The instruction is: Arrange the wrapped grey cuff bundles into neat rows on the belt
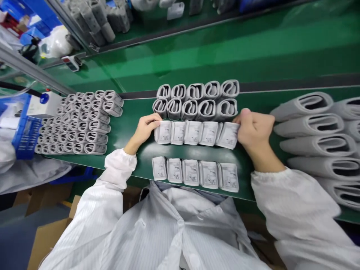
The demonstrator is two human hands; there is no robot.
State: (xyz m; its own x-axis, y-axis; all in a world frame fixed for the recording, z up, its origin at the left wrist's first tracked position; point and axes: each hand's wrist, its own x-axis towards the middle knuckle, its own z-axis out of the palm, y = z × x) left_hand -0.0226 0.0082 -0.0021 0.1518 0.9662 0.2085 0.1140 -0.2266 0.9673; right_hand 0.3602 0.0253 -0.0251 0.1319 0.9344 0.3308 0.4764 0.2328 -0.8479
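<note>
My left hand (144, 130) is closed at the left end of a row of folded grey fabric cuffs (193, 132), thumb and fingers pinching the end one. At the opposite end, my right hand (254, 129) is curled against the last cuff, so the row sits squeezed between both hands. Printed markings show on the faces of these cuffs. Just behind them, two rows of rolled cuffs (190, 109) stand with their coiled ends up. Closer to my body, another row of printed cuffs (191, 173) lies along the table's front edge.
Many rolled cuffs (81, 125) are stacked on the left of the green table (126, 108). Larger folded cuffs (315, 123) are piled at the right. A blue basket (24, 135) and a white box (45, 105) stand far left. More grey rolls (90, 18) rest on the shelf above.
</note>
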